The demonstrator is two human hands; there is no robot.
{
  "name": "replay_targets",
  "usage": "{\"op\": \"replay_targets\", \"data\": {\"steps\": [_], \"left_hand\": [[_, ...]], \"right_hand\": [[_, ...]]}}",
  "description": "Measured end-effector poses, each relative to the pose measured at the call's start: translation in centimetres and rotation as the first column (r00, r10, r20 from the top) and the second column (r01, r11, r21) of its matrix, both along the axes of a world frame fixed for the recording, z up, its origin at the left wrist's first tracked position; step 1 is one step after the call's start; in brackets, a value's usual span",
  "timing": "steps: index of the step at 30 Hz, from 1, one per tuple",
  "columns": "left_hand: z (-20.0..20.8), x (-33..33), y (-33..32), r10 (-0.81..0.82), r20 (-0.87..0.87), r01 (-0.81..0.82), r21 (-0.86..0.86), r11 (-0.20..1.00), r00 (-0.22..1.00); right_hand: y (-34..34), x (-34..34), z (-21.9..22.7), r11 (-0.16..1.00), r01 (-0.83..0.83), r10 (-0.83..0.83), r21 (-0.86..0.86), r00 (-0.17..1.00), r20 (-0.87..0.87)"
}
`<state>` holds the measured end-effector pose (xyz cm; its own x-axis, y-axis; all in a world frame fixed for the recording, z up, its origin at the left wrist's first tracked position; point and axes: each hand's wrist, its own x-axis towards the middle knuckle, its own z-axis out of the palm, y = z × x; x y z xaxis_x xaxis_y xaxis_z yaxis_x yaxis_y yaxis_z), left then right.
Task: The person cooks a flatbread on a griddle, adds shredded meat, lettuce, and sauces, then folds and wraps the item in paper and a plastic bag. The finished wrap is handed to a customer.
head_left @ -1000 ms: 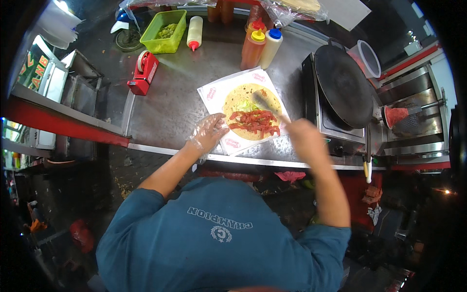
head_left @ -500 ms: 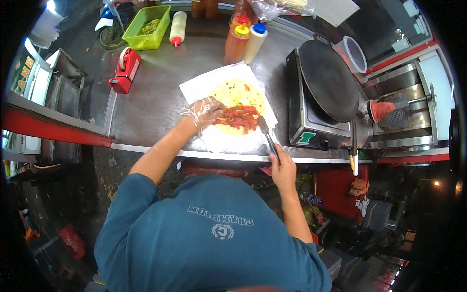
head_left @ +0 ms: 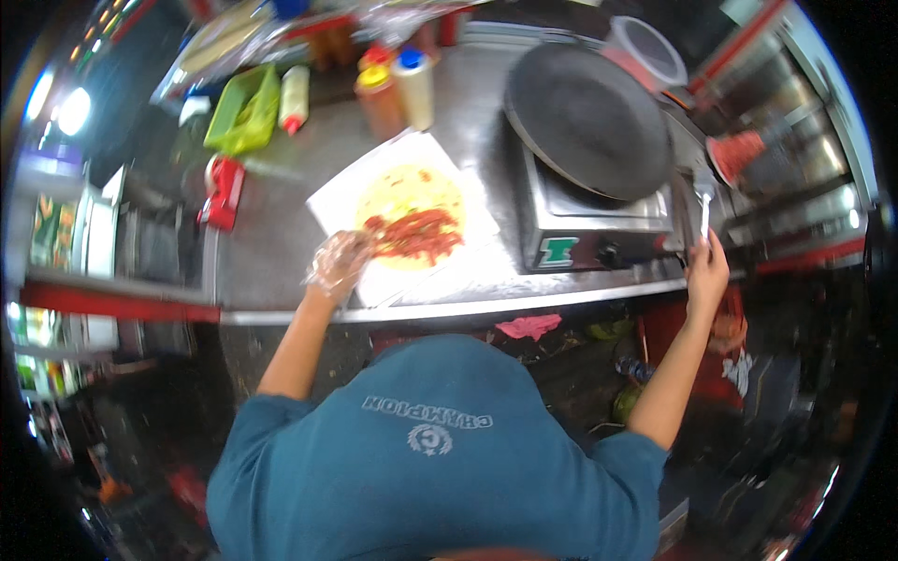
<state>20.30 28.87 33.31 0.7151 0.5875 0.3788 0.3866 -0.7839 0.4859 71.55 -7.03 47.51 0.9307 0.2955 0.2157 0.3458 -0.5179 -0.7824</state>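
A round yellow flatbread (head_left: 396, 190) lies on white paper (head_left: 337, 202), with a band of reddish-brown shredded meat (head_left: 421, 236) across its near half and some pale green bits behind it. My left hand (head_left: 339, 260), in a clear plastic glove, rests at the left end of the meat, its fingers loosely bent and slightly blurred; I see nothing held in it. My bare right hand (head_left: 708, 265) is out to the right of the stove, closed around the handle of a metal fork (head_left: 705, 198). The fork's head points away from me, near a red cone-shaped piece of meat (head_left: 736, 156).
A stove (head_left: 599, 229) carries a large black griddle pan (head_left: 589, 122). Behind the paper stand sauce bottles (head_left: 414, 91). A green basket (head_left: 245, 110), a white squeeze bottle (head_left: 294, 97) and a red tape dispenser (head_left: 223, 193) are at left. A clear tub (head_left: 645, 56) stands behind the pan.
My right hand has carried the fork from the meat on the flatbread far right, past the stove. My left hand has drawn back to the left end of the meat. The view has shifted right.
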Motion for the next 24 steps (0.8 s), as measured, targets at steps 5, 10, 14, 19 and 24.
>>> {"op": "replay_targets", "data": {"steps": [5,10,14,19,24], "left_hand": [[3.1,2.8,-1.7,0.178,0.057,-0.178,-0.013,0.984,0.982],[3.4,7.5,-5.4,0.069,0.034,-0.065,-0.100,0.993,0.997],[-1.9,7.7,-4.2,0.097,-0.154,-0.107,-0.058,0.993,0.983],[-0.1,10.7,-6.8,0.065,-0.024,-0.069,-0.279,0.958,0.998],[-3.3,8.5,-5.5,0.144,-0.062,-0.153,-0.166,0.974,0.988]], "right_hand": [[1.0,4.7,1.0,0.951,-0.034,0.122,-0.307,0.955,0.271],[5.5,9.4,-2.7,0.920,-0.074,0.139,-0.386,0.980,0.143],[10.1,11.1,-2.1,0.927,-0.096,0.104,-0.363,0.995,0.002],[10.9,10.4,-3.7,0.877,-0.268,0.348,-0.400,0.926,0.144],[11.6,14.8,-2.6,0.864,-0.273,0.376,-0.423,0.908,0.182]]}}
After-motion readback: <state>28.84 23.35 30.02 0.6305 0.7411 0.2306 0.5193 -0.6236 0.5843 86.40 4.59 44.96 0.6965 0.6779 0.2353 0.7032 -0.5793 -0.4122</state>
